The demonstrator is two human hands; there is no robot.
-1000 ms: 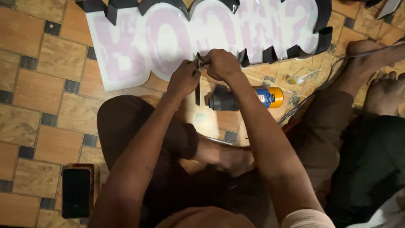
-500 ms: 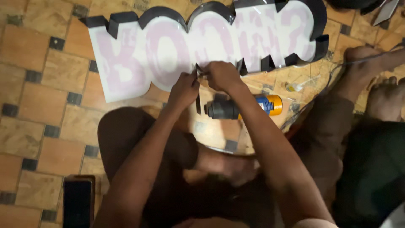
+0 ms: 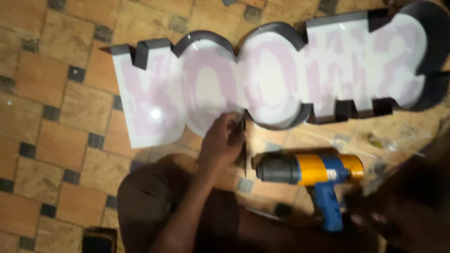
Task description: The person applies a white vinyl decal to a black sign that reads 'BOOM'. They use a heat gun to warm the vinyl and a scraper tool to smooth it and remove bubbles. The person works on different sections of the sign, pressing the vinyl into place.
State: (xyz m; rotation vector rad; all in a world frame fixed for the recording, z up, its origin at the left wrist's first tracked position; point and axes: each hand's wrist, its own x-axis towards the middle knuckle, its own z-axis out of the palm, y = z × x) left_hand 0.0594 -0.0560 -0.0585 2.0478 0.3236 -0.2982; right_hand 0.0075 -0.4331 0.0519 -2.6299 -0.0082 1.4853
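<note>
Across the upper half of the frame lies a large sign (image 3: 276,79), a run of bulbous letter shapes with a glossy white face tinted pale pink and a dark, thin raised rim. At centre, the left hand (image 3: 224,143) pinches a narrow dark strip (image 3: 243,145) at the sign's lower edge, fingers closed tight on it. Just right of it a heat gun (image 3: 311,171) rests on the rough tan floor tiles (image 3: 42,126): black nozzle, yellow barrel, blue handle. The right hand (image 3: 375,213), lower right, is blurred beside the handle; its grip cannot be told.
</note>
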